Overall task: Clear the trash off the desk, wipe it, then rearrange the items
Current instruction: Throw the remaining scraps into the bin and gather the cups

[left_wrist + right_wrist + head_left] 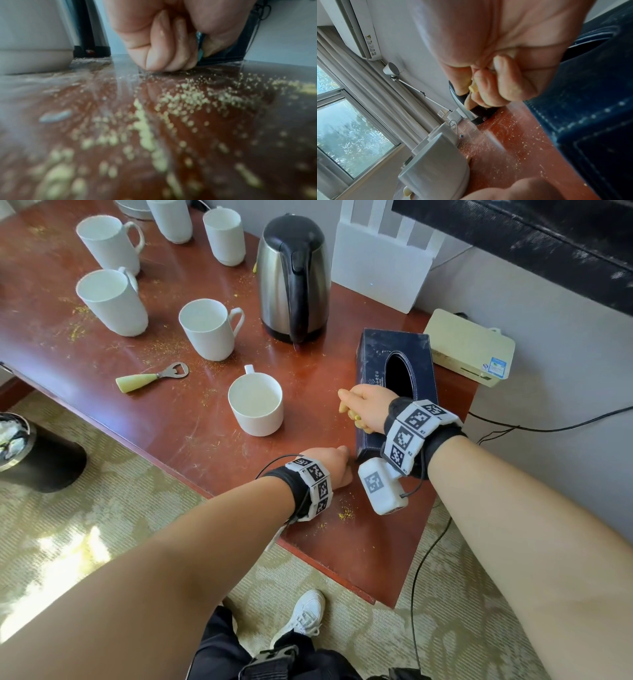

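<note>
Fine yellow crumbs (pixel 181 100) lie scattered over the red-brown desk (pixel 191 419). My left hand (pixel 340 465) rests knuckles-down on the desk by the near corner of the dark blue tissue box (pixel 397 392). Its curled fingers (pixel 164 54) pinch a thin bluish scrap (pixel 199 54). My right hand (pixel 351 412) hovers just above, beside the box, fist closed around yellow scraps (pixel 473 88). The yellow scraps (pixel 356 419) peek out under its fingers. What else either fist holds is hidden.
A white mug (pixel 257 405) stands just left of the hands, with several more mugs (pixel 209 330) behind. A steel kettle (pixel 294 278), bottle opener (pixel 150 378), white router (pixel 380 265) and beige box (pixel 472 350) share the desk. A black bin (pixel 30 450) stands on the floor, left.
</note>
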A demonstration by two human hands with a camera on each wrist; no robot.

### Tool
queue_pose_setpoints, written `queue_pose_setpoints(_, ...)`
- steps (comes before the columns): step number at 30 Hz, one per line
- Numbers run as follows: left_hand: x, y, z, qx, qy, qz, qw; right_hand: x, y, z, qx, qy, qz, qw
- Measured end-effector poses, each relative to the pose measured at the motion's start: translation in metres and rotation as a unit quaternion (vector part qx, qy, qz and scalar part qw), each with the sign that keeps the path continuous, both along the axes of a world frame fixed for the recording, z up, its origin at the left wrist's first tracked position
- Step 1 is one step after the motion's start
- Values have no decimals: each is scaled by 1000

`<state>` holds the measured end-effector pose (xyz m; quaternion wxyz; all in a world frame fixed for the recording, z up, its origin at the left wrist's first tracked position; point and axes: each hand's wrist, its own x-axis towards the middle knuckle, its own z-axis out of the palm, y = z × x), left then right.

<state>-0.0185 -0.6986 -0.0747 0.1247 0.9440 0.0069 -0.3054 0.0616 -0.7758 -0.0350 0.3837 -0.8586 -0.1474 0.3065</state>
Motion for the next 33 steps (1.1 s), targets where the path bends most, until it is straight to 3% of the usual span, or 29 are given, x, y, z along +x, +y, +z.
queue_pose_setpoints(7, -15, 36, 14, -110, 8, 106, 988, -4, 16, 8, 0, 35, 7, 999)
queue_pose_setpoints(11, -26, 63, 33, -183, 25, 201, 962, -9, 41, 23, 17, 89, -40, 995)
queue_pose_setpoints(14, -36, 87, 52, -234, 39, 294, 926, -12, 61, 43, 40, 117, -58, 991)
queue_pose_setpoints(20, -51, 165, 92, -290, 1, 342, 894, -13, 122, 90, 74, 138, -39, 987)
queue_pose_setpoints(23, -51, 217, 103, -292, -41, 365, 883, -17, 159, 104, 24, 46, -7, 999)
queue_pose_setpoints(25, -51, 253, 114, -343, -36, 399, 849, -15, 183, 109, -20, -19, 26, 999)
queue_pose_setpoints(27, -53, 288, 126, -370, -37, 411, 833, -9, 210, 114, -45, -59, 38, 996)
queue_pose_setpoints(29, -52, 324, 135, -357, -48, 403, 841, -3, 237, 121, -62, -89, 24, 994)
queue_pose_setpoints(31, -47, 359, 141, -271, -98, 362, 886, 2, 262, 127, -68, -107, -3, 992)
queue_pose_setpoints(33, -36, 393, 147, -233, -144, 330, 903, 10, 287, 130, -71, -127, -34, 989)
